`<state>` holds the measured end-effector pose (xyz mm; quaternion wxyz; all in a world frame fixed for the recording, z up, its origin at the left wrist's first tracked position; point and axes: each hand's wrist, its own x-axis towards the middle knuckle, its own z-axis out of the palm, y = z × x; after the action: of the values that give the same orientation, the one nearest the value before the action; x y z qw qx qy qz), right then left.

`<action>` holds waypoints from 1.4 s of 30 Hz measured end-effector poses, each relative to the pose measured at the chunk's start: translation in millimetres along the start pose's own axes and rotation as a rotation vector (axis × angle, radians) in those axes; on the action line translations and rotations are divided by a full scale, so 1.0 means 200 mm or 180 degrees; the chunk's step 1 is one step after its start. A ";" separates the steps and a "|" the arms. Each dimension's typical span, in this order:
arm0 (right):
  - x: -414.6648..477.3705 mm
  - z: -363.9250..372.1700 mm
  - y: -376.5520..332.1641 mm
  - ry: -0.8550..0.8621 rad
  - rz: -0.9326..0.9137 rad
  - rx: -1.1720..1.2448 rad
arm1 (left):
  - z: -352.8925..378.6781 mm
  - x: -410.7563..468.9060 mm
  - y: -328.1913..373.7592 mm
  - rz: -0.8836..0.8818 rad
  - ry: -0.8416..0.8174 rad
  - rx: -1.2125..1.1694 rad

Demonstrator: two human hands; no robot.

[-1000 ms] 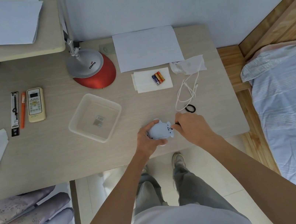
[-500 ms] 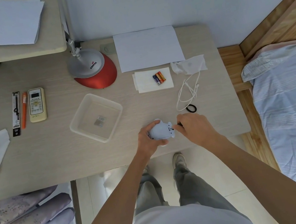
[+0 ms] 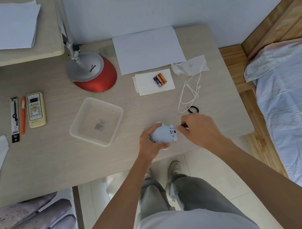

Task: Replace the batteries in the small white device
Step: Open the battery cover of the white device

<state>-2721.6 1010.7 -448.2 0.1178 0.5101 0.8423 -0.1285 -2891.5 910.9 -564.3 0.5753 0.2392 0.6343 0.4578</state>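
The small white device (image 3: 163,133) rests near the desk's front edge, underside up, with a small red mark at its right end. My left hand (image 3: 149,143) grips it from the left. My right hand (image 3: 200,129) sits just right of it, fingers pinched on a thin dark tool (image 3: 183,126) whose tip points at the device's right end. Three batteries (image 3: 160,79), blue and orange, lie on a white tissue (image 3: 154,83) farther back on the desk.
A clear plastic tray (image 3: 96,121) sits left of the device. A red-and-silver lamp base (image 3: 92,72), white paper (image 3: 147,49), a white cable (image 3: 189,93), a black hair band (image 3: 193,110), a remote (image 3: 35,109) and pens (image 3: 22,115) lie around. A bed (image 3: 294,101) stands to the right.
Almost nothing has moved. Both hands stay at the device, with only small shifts of the right fingers at its right end.
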 end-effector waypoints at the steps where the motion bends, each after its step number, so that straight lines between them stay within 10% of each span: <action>1: 0.00 -0.01 0.02 0.0129 0.0107 0.0160 | 0.00 0.00 0.01 -0.0028 -0.0001 -0.0016; 19: 0.10 0.19 0.60 0.0826 0.2216 0.2077 | -0.01 -0.05 0.06 -0.0119 0.0039 0.0088; 42: 0.01 0.28 0.64 0.1711 0.1809 0.2509 | -0.01 -0.06 0.09 -0.0266 0.0040 -0.0065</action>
<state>-2605.3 1049.8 -513.5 -0.2710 0.7375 0.5601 -0.2624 -2895.4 908.3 -543.6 0.5922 0.2038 0.6426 0.4413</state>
